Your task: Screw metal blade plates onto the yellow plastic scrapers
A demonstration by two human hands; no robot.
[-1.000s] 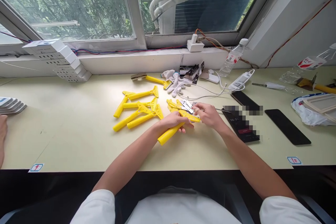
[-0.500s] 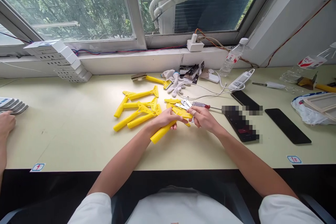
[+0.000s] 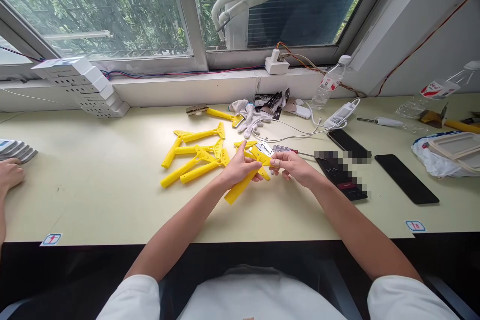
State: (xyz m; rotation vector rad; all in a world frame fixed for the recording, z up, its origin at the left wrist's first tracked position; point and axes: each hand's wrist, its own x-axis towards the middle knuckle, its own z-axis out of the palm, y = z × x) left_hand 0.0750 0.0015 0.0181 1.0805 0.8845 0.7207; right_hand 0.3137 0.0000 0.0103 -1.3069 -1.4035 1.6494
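L hand [image 3: 239, 167] wrapped round handle of yellow scraper [image 3: 242, 187], held over table [image 3: 112, 195]. R fingers [image 3: 284, 160] closed on R end of its head; any small part between them, can't tell. Vs 1 s ago: screwdriver [image 3: 284, 149] handle, then behind R hand, now visible; co-worker's hand [image 3: 12, 174] now at grey stack [image 3: 18, 151].

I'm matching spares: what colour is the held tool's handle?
The handle is yellow, seen in the head view.
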